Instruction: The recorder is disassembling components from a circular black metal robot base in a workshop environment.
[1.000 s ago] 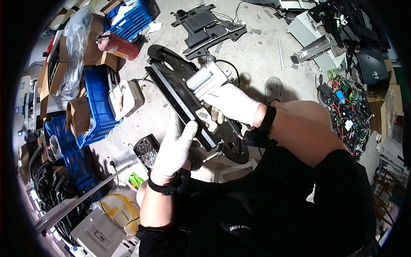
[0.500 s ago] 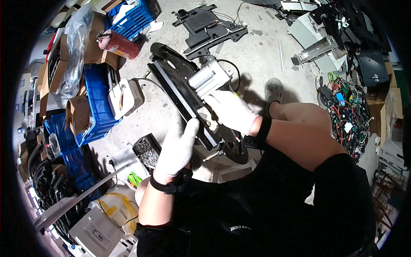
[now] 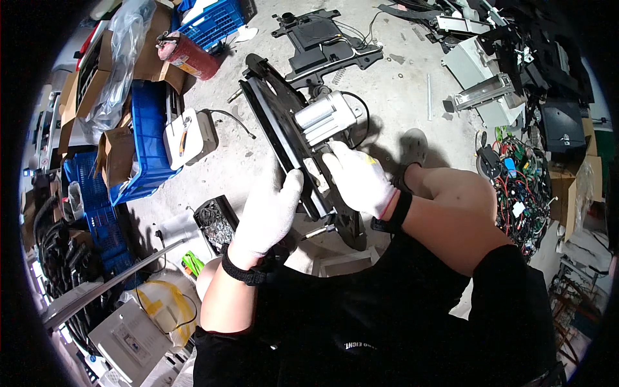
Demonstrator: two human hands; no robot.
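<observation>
A long black metal frame with a silver edge is held slanting in front of my body. A silver linear actuator with a cylindrical motor sits on its right side, with a black cable looping from its end. My left hand, in a white glove, closes round the frame's near left edge, thumb on top and the other fingers partly hidden. My white-gloved right hand grips the frame just below the actuator; its fingertips are partly hidden among the parts.
Another black part lies on the concrete floor ahead. A red fire extinguisher and blue crates stand at left. Below them is a black tray of screws. A heap of circuit boards and wires lies right, beside grey housings.
The frame has turned more edge-on and steeper, with the actuator turning along with it. My right hand has shifted slightly down from the actuator's body. My left hand keeps its hold.
</observation>
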